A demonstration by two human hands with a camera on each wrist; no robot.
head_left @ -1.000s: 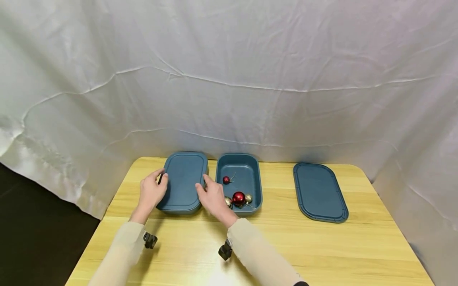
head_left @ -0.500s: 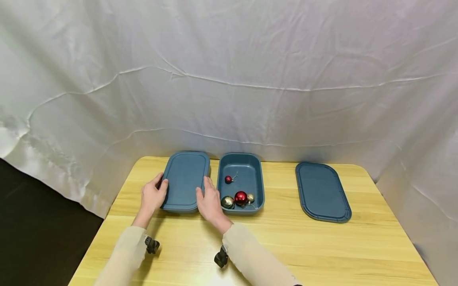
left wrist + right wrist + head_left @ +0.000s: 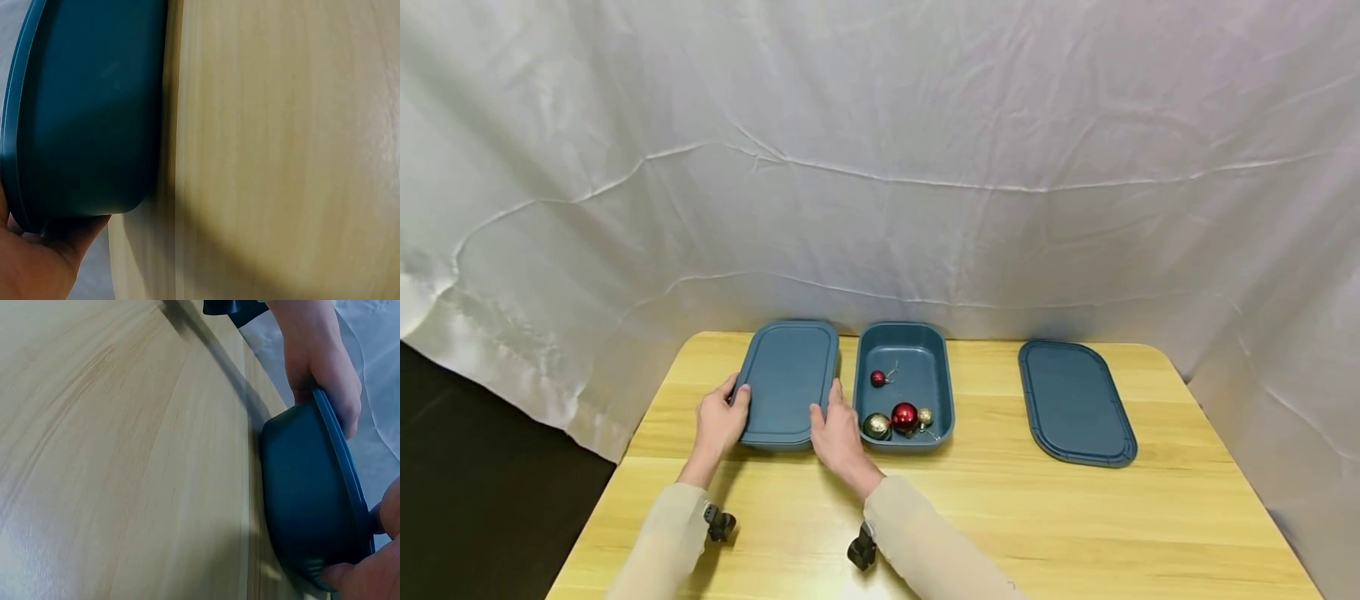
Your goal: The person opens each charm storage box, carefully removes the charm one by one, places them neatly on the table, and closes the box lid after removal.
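A dark blue box (image 3: 778,443) with its matching lid (image 3: 788,379) on sits at the back left of the table. My left hand (image 3: 718,422) holds the box's left side, its thumb by the lid's edge and its fingers down the wall. On the opposite side, my right hand (image 3: 839,435) grips the box, thumb at the rim and fingers along the wall. In the right wrist view, my right hand (image 3: 372,565) has fingers above and below the rim. The left wrist view shows my left hand (image 3: 37,265) at the box's corner; some fingertips are hidden.
Just right of the lidded box stands an open blue box (image 3: 925,383). Inside lie a small red bauble (image 3: 877,378), a larger red bauble (image 3: 904,417), a greenish-gold bauble (image 3: 876,427) and a small gold bauble (image 3: 924,416). A loose lid (image 3: 1077,402) lies further right. White cloth (image 3: 880,233) hangs behind.
My right hand has shifted slightly left and nearer, so the greenish-gold bauble shows fully. Both hands have settled lower along the lidded box's sides. The view has shifted slightly.
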